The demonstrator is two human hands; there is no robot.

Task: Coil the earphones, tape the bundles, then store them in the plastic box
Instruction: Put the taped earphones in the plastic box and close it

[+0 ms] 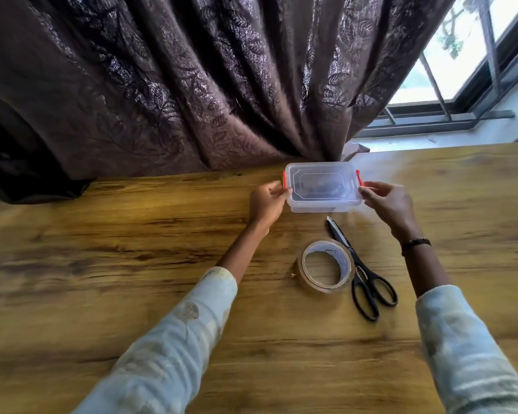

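Note:
A clear plastic box (323,204) with its lid on and orange clips at both ends sits at the far edge of the wooden table (132,234). Dark shapes, probably the earphone bundles (320,188), show dimly through the lid. My left hand (266,201) pinches the box's left end at the orange clip. At the right end, my right hand (389,204) pinches the other clip.
A roll of brown tape (304,271) lies nearer to me, with black scissors (368,282) just right of it, blades pointing at the box. A dark patterned curtain (192,85) hangs behind the table; a window (461,55) is at the far right.

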